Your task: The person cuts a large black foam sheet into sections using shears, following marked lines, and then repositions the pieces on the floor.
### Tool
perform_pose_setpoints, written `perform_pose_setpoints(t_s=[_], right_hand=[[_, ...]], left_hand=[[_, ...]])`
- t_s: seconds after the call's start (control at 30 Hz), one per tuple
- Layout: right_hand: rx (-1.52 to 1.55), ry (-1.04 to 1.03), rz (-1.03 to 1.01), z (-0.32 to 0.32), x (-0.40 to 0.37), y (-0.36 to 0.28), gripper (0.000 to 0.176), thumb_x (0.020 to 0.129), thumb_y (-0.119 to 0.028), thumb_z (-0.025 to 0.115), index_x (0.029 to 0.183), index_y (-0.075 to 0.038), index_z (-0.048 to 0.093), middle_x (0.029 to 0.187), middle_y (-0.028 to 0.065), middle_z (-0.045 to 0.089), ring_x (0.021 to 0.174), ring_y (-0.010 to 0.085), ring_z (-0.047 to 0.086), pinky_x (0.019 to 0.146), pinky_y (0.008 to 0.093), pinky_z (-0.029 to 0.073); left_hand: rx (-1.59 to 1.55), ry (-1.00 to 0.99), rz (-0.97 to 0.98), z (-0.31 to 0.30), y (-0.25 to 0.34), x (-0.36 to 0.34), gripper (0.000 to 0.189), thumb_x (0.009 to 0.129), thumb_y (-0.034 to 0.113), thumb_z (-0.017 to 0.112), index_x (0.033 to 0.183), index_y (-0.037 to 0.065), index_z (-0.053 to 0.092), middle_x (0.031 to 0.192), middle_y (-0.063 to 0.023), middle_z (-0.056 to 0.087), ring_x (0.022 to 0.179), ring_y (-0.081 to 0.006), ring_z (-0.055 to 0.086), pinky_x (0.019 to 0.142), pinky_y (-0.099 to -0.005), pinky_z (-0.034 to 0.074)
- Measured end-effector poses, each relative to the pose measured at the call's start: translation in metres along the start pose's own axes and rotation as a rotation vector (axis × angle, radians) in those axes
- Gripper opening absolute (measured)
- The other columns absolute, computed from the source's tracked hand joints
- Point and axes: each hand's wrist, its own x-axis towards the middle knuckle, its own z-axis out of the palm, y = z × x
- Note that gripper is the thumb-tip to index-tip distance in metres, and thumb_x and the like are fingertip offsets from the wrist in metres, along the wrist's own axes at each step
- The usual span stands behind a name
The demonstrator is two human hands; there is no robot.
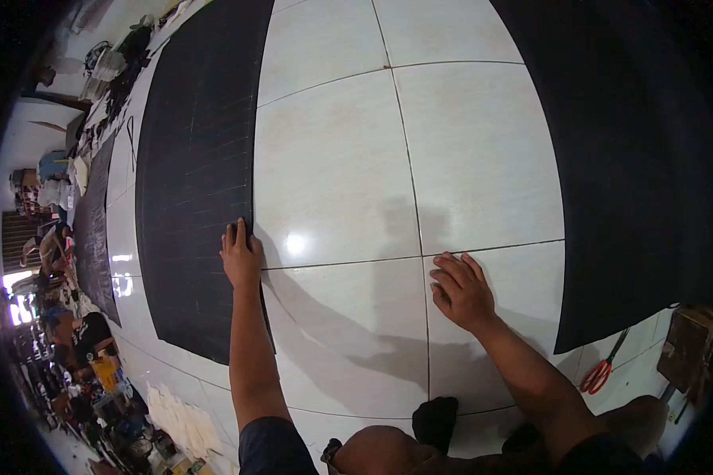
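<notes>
My left hand (241,252) rests on the right edge of a long black fabric panel (194,182), its fingers stretched out and pointing away from me. Faint pale lines run across that panel. Over the white floor tiles (337,174), my right hand (461,290) hovers or rests with fingers spread and slightly bent, holding nothing. A second wide black fabric piece (634,174) lies to the right, apart from both hands.
Red-handled scissors (597,375) lie near the right fabric's lower edge, beside a dark worn box (687,348). Another dark strip (97,229) lies farther left. Piled clutter (103,372) and a person (54,247) are at the far left. My knee (376,451) is at the bottom.
</notes>
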Motion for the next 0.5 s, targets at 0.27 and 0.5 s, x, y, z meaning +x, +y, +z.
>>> perform_pose_setpoints(t_s=[0.27,0.5], right_hand=[[-0.031,-0.004,-0.008,0.001,0.001,0.001,0.019,0.085,-0.017,0.063,0.103,-0.010,0.063,0.121,0.0039,0.058,0.123,0.0203,0.051,0.108,0.0423,0.033],[-0.012,0.011,-0.012,0.000,-0.001,0.002,0.020,0.084,-0.017,0.063,0.103,-0.010,0.063,0.121,0.0040,0.058,0.123,0.0196,0.051,0.108,0.0418,0.033]], left_hand=[[-0.009,-0.038,-0.102,0.021,-0.010,0.023,0.046,0.096,0.027,0.044,0.141,0.018,0.044,0.143,-0.0201,0.042,0.132,-0.0412,0.040,0.104,-0.0581,0.037],[-0.019,-0.053,-0.076,0.022,-0.015,0.028,0.048,0.097,0.029,0.043,0.143,0.019,0.042,0.145,-0.0218,0.040,0.131,-0.0442,0.039,0.105,-0.0585,0.035]])
